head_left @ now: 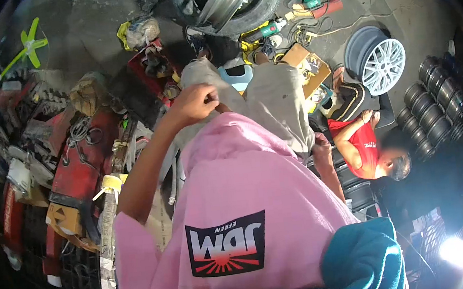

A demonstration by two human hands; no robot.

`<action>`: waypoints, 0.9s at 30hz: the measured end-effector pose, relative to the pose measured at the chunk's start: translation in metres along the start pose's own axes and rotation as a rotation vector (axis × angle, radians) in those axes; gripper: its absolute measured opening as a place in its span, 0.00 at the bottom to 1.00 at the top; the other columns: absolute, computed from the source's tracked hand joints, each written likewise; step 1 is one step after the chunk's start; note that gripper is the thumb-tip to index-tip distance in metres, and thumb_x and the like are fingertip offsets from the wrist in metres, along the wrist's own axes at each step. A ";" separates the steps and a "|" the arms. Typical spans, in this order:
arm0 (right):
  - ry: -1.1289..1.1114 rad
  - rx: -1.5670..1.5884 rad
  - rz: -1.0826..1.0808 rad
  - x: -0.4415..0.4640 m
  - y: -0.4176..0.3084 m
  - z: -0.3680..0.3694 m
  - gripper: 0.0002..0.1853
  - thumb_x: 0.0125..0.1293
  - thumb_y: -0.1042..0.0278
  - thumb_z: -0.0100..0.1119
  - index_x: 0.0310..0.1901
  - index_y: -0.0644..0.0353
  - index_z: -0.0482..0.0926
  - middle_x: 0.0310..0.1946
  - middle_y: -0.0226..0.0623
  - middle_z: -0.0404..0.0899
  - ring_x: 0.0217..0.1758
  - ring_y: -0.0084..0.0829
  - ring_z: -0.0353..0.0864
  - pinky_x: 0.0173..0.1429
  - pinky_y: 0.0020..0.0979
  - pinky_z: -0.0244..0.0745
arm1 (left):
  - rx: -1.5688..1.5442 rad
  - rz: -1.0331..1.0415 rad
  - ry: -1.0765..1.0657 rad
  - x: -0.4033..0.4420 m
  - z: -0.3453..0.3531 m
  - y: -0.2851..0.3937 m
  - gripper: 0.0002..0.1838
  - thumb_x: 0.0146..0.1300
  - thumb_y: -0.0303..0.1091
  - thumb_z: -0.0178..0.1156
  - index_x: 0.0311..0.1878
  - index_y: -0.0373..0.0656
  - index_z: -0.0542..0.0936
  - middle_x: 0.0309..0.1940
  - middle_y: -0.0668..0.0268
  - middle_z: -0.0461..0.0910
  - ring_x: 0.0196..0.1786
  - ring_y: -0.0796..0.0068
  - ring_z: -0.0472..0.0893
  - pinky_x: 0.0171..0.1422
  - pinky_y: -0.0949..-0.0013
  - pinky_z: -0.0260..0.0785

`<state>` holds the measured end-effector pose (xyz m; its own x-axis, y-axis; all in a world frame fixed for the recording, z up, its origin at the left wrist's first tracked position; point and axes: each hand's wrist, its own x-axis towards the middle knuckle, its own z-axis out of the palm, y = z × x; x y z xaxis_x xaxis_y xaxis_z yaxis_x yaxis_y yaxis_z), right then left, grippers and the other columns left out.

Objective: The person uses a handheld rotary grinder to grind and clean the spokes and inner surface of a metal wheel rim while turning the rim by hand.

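Left hand (199, 101) curled closed | right hand (321, 148) beside trousers (277, 98), cannot tell if gripping | pink shirt (230, 186): "JDM EFREN"

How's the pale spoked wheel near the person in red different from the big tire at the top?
The spoked wheel is pale, bluish and metallic, while the big tire is dark and rubbery. The spoked wheel has no tire around it; the big tire has a shiny metal rim lying across its opening. Both are round and look to be on the dark floor.
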<state>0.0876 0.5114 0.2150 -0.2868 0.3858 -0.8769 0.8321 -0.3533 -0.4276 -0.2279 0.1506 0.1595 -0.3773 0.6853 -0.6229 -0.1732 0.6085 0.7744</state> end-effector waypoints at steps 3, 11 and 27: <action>0.068 -0.558 -0.058 0.026 -0.007 -0.018 0.03 0.61 0.74 0.63 0.37 0.59 0.85 0.29 0.32 0.86 0.33 0.31 0.84 0.41 0.32 0.77 | 0.131 -0.203 -0.226 -0.036 -0.011 0.008 0.12 0.62 0.37 0.69 0.42 0.38 0.83 0.36 0.52 0.86 0.41 0.56 0.87 0.46 0.57 0.77; -0.247 -1.337 -0.377 0.119 -0.143 -0.033 0.10 0.64 0.66 0.63 0.43 0.60 0.85 0.33 0.49 0.86 0.36 0.41 0.88 0.40 0.38 0.82 | 0.202 -0.683 0.222 -0.067 0.070 -0.067 0.26 0.71 0.56 0.60 0.53 0.39 0.81 0.44 0.45 0.85 0.50 0.39 0.83 0.53 0.43 0.73; -0.237 -1.096 -0.442 0.451 -0.049 0.111 0.17 0.65 0.57 0.67 0.49 0.60 0.84 0.39 0.44 0.88 0.42 0.39 0.89 0.47 0.41 0.82 | -0.030 0.082 0.559 0.047 -0.038 0.010 0.09 0.62 0.36 0.71 0.35 0.40 0.85 0.31 0.61 0.85 0.32 0.65 0.84 0.39 0.65 0.73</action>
<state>-0.1354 0.6083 -0.1836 -0.6334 0.0840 -0.7692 0.5680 0.7256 -0.3885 -0.2819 0.1736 0.1421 -0.8135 0.4087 -0.4137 -0.1461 0.5449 0.8257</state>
